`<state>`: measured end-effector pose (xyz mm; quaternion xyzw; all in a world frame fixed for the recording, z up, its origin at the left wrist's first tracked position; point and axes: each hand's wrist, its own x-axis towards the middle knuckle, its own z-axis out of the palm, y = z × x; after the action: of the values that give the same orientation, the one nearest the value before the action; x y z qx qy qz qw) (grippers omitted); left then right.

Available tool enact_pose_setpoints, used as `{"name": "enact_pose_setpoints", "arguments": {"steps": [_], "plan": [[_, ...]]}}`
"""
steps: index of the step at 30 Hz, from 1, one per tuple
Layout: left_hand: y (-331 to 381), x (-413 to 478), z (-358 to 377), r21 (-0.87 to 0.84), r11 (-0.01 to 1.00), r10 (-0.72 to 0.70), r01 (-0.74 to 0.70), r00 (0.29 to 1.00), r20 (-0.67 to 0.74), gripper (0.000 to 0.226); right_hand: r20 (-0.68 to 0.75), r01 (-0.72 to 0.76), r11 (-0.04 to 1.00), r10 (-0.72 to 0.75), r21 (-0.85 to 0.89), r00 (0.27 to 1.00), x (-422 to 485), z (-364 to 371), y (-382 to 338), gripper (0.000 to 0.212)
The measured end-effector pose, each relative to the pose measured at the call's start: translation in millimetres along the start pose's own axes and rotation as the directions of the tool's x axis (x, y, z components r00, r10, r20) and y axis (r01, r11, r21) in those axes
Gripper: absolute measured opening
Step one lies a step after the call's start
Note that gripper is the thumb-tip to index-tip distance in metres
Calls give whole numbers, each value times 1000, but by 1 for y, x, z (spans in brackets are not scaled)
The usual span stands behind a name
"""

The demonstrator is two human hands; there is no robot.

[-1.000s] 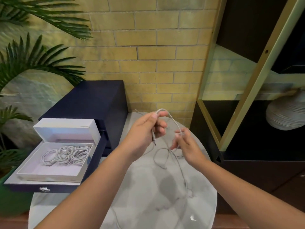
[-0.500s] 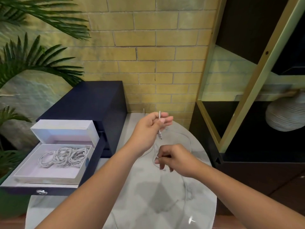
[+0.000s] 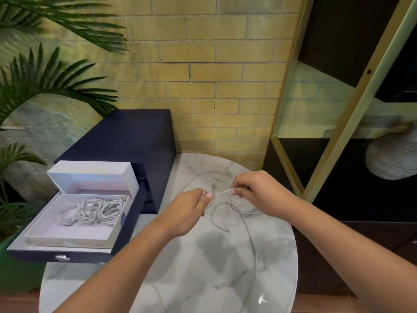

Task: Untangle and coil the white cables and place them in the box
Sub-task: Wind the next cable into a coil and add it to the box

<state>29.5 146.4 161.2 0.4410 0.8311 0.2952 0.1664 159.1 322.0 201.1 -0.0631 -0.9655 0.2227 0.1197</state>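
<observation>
My left hand pinches the white cable between thumb and fingertips, and my right hand, just beside it, pinches the same cable with curled fingers. A short stretch runs straight between the two. The rest hangs below my hands in loose loops and lies on the marble table, one strand trailing toward the near edge and another arcing round behind my hands. Well to the left of my left hand, the open white box sits on the pulled-out drawer of a dark blue cabinet, with coiled cables inside.
</observation>
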Motion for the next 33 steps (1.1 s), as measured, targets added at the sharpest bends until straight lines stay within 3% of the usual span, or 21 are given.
{"name": "enact_pose_setpoints", "arguments": {"steps": [6,14,19,24,29,33], "plan": [[0,-6,-1,-118,993,24,-21,999,24,28,-75,5,1000,-4,8,997,12,-4,3,23],[11,-10,-8,-395,916,-10,-71,980,-198,31,-195,-18,996,35,88,980,17,-2,2,8],[21,-8,-16,-575,816,-101,-49,969,-226,34,-219,-103,941,180,323,959,10,16,5,13],[27,-7,-24,-721,692,-134,-36,975,-177,61,-223,-163,888,280,431,934,5,28,11,11],[47,-7,-22,-857,516,-82,-20,994,-72,37,-131,-237,885,311,400,941,6,47,11,11],[58,-3,-19,-905,424,-30,-35,998,-53,32,107,-304,856,286,419,952,2,64,-2,28]]}}
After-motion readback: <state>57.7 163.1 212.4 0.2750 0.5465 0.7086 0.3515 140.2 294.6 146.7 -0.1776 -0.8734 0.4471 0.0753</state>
